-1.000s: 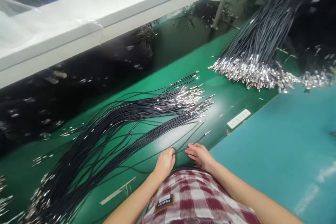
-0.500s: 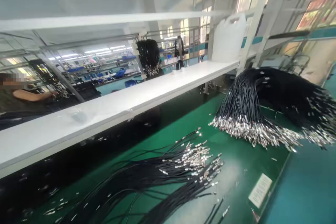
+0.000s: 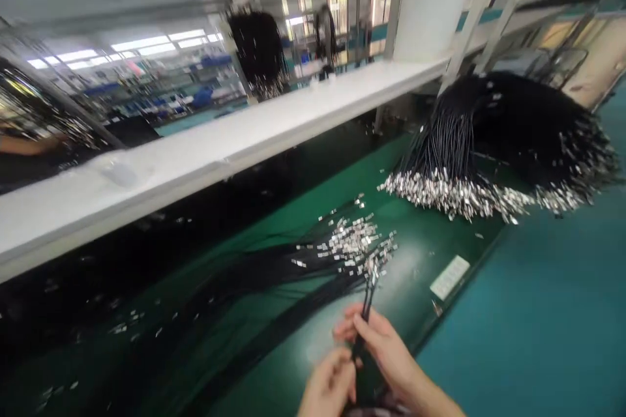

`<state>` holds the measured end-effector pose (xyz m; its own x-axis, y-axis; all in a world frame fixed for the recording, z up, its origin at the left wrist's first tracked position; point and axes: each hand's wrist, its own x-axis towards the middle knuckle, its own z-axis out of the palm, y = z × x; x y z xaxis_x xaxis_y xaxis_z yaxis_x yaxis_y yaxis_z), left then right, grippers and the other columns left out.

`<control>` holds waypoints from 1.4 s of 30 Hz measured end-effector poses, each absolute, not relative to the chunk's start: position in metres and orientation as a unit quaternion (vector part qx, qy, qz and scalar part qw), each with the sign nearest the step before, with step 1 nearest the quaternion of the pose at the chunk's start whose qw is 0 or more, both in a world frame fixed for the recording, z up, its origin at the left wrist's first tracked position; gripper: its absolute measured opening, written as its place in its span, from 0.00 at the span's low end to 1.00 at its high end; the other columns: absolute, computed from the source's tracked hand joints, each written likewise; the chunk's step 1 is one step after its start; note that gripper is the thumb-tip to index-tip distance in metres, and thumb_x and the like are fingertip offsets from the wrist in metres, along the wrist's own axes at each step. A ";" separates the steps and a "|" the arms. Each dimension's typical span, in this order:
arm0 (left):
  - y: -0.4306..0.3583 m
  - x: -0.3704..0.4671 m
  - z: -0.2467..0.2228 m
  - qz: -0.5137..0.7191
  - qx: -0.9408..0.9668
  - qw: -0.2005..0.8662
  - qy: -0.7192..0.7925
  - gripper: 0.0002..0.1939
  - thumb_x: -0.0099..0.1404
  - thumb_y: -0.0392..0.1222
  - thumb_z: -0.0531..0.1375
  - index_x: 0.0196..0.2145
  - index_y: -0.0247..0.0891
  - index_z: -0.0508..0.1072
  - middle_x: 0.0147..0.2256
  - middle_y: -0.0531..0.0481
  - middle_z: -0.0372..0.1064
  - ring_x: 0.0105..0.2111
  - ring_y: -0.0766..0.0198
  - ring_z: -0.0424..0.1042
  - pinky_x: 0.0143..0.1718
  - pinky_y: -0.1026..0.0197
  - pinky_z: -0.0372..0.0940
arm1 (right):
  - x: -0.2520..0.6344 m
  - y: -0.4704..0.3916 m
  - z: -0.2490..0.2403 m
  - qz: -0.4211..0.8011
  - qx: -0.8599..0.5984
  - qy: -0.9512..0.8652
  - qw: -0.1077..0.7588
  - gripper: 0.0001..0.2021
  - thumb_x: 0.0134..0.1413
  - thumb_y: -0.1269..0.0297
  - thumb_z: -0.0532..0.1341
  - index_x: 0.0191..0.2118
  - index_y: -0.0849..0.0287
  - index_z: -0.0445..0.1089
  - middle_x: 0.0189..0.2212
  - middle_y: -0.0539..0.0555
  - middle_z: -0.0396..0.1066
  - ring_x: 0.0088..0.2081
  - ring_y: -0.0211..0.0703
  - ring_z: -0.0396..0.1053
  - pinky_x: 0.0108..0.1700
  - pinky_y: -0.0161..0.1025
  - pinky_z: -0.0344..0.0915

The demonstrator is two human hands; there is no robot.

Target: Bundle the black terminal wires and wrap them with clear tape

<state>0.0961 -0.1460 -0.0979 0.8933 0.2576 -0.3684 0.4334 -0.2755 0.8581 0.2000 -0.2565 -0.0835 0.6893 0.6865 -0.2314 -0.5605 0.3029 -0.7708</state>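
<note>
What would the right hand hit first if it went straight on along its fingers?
Likely the nearer bundle of black cables on the green table, left of the right hand in the picture; the hand's height is unclear, so it might pass over.

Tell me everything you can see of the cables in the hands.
The held cables are a few thin black strands, smooth and plastic-looking, with bright, metal-looking tips. They run close together, nearly straight, tips pointing away from the person. The right hand grips them, its thumb across them; the left hand pinches them lower down. Blur prevents an exact count, and their lower ends are hidden.
</note>
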 end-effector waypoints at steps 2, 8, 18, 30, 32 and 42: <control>-0.154 0.099 -0.085 -0.076 0.701 0.665 0.247 0.32 0.60 0.71 0.55 0.36 0.35 0.71 0.20 0.53 0.64 0.15 0.73 0.57 0.18 0.67 0.49 | 0.208 -0.266 -0.069 0.390 -0.454 -0.089 0.796 0.28 0.46 0.39 0.69 0.42 0.59 0.71 0.35 0.60 0.77 0.39 0.50 0.75 0.38 0.42 0.70; -0.161 0.111 -0.067 -0.064 0.596 0.744 0.295 0.30 0.52 0.67 0.65 0.32 0.34 0.68 0.20 0.53 0.68 0.14 0.72 0.62 0.18 0.68 0.52 | 0.216 -0.274 -0.068 0.364 -0.451 -0.058 0.813 0.29 0.53 0.38 0.64 0.51 0.57 0.71 0.43 0.61 0.77 0.46 0.51 0.74 0.53 0.51 0.65; -0.151 0.120 -0.100 -0.090 0.775 0.598 0.183 0.21 0.68 0.57 0.53 0.34 0.35 0.72 0.27 0.48 0.71 0.25 0.63 0.71 0.29 0.60 0.66 | 0.209 -0.285 -0.107 0.389 -0.406 0.117 0.819 0.24 0.42 0.44 0.73 0.32 0.61 0.73 0.31 0.58 0.76 0.37 0.48 0.74 0.45 0.45 0.69; -0.066 0.169 -0.143 0.027 0.994 0.078 0.076 0.07 0.69 0.34 0.53 0.33 0.37 0.69 0.35 0.46 0.69 0.39 0.56 0.67 0.40 0.55 0.62 | 0.196 -0.291 -0.154 0.363 -0.278 0.297 0.838 0.11 0.52 0.59 0.70 0.33 0.60 0.73 0.20 0.46 0.58 0.24 0.35 0.59 0.34 0.35 0.71; -0.077 0.158 -0.136 0.048 0.990 0.121 0.054 0.07 0.70 0.36 0.52 0.34 0.37 0.68 0.35 0.46 0.69 0.38 0.57 0.67 0.40 0.55 0.62 | 0.198 -0.287 -0.150 0.358 -0.274 0.292 0.843 0.12 0.51 0.59 0.71 0.38 0.60 0.75 0.20 0.45 0.56 0.22 0.34 0.57 0.29 0.32 0.67; -0.139 0.101 -0.128 -0.026 0.945 0.323 0.038 0.10 0.71 0.39 0.52 0.32 0.38 0.67 0.30 0.50 0.68 0.32 0.63 0.68 0.35 0.61 0.64 | 0.195 -0.284 -0.141 0.358 -0.335 0.254 0.834 0.12 0.53 0.56 0.70 0.32 0.59 0.72 0.34 0.55 0.73 0.38 0.44 0.70 0.42 0.41 0.70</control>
